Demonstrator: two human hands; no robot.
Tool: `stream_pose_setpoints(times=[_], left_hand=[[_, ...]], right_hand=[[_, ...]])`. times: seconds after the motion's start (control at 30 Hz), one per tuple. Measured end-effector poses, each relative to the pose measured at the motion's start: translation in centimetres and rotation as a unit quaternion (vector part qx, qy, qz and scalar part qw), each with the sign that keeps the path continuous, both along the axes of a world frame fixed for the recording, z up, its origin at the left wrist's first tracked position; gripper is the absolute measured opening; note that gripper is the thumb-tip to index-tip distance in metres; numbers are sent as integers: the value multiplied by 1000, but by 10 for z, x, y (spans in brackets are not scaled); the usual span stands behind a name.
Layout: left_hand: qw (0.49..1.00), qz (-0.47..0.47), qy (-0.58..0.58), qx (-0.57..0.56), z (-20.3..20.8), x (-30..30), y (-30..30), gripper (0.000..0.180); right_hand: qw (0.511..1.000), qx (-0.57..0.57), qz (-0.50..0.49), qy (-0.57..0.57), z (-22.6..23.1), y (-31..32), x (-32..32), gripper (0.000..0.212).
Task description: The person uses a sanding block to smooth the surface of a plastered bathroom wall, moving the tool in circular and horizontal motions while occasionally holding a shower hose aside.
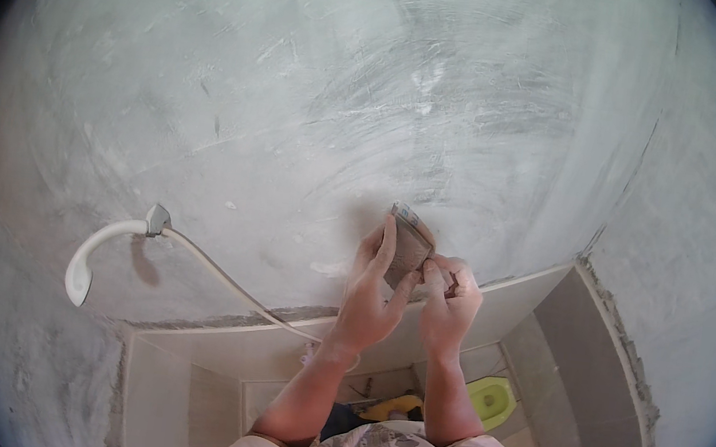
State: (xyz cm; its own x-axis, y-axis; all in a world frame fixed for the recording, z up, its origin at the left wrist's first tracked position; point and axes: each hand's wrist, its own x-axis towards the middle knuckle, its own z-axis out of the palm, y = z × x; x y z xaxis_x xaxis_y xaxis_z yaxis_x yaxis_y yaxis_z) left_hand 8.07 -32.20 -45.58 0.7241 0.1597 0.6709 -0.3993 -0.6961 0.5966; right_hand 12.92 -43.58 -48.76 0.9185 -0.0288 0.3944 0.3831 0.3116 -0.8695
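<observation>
My left hand (369,303) is closed round the left side of a small rectangular sanding block (410,250). The block has a dark grey-brown face and a lighter edge with print on it, and it is tilted between my hands. My right hand (451,302) pinches its lower right corner, fingers curled and thumb on the edge. Just beyond stands the grey plastered wall (298,127), marked with pale streaks and curved scuffs. Whether the block touches the wall I cannot tell. My palms hide part of the block.
To the left, a white shower head (78,279) hangs in a wall bracket (158,219), its pale hose (234,284) running down behind my left arm. Tiles (218,345) line the lower wall. A yellow-green squat toilet (491,402) lies below on the right.
</observation>
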Motion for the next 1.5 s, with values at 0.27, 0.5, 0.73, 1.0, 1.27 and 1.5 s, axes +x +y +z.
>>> stream_pose_setpoints(times=[0.27, 0.5, 0.73, 1.0, 1.27, 1.5], left_hand=[[989, 78, -67, 102, 8, -5, 16, 66], [986, 44, -71, 146, 74, -4, 47, 60], [836, 289, -203, 421, 211, 32, 151, 46], [743, 262, -260, 558, 266, 56, 187, 46], [649, 276, -242, 666, 297, 39, 200, 43], [725, 359, -225, 543, 328, 21, 206, 40]], right_hand=[[976, 18, 176, -125, 18, -8, -7, 36], [931, 29, 300, -205, 38, -8, 23, 71], [946, -145, -57, -284, 166, 34, 106, 45], [792, -240, -327, -456, 246, 88, 180, 67], [777, -274, -359, -439, 239, 91, 181, 70], [770, -244, -355, -471, 237, 98, 181, 69]])
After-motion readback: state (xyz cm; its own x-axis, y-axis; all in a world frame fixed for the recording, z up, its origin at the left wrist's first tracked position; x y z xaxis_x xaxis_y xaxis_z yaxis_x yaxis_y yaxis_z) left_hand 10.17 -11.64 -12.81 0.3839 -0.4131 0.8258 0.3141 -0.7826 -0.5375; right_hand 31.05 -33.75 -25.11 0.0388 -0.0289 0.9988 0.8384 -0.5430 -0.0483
